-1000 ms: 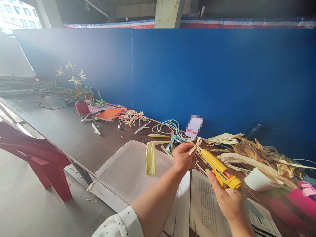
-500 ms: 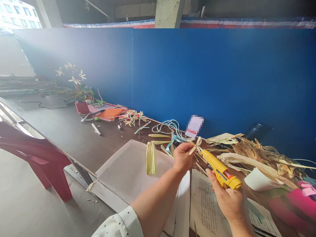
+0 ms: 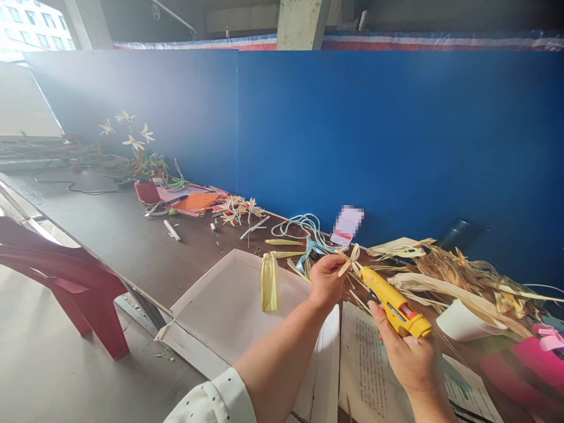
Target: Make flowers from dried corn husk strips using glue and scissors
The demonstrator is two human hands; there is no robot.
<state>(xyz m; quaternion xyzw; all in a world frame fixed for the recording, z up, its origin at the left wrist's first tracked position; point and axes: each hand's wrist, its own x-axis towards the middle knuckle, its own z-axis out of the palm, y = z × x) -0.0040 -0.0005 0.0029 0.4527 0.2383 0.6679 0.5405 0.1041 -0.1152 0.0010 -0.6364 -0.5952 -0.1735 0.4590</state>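
Observation:
Pinched in the fingers of my left hand (image 3: 326,282) is a small pale corn husk flower (image 3: 352,260) with narrow petals. My right hand (image 3: 408,355) is wrapped round a yellow glue gun (image 3: 394,301), its nozzle pointing up and left at the flower's middle. Nozzle and flower meet or nearly meet; I cannot tell whether they touch. Below my left forearm lies a shallow white box (image 3: 211,311), with a folded yellow-green husk piece (image 3: 270,285) at its far edge. Printed sheets (image 3: 363,358) lie under my right hand.
Dry husks (image 3: 480,282) and a white cup (image 3: 467,320) are at the right, near a pink object (image 3: 537,358). Blue cord (image 3: 304,223) and a phone (image 3: 348,225) lie by the blue partition (image 3: 374,135). A red chair (image 3: 66,282) stands at the left.

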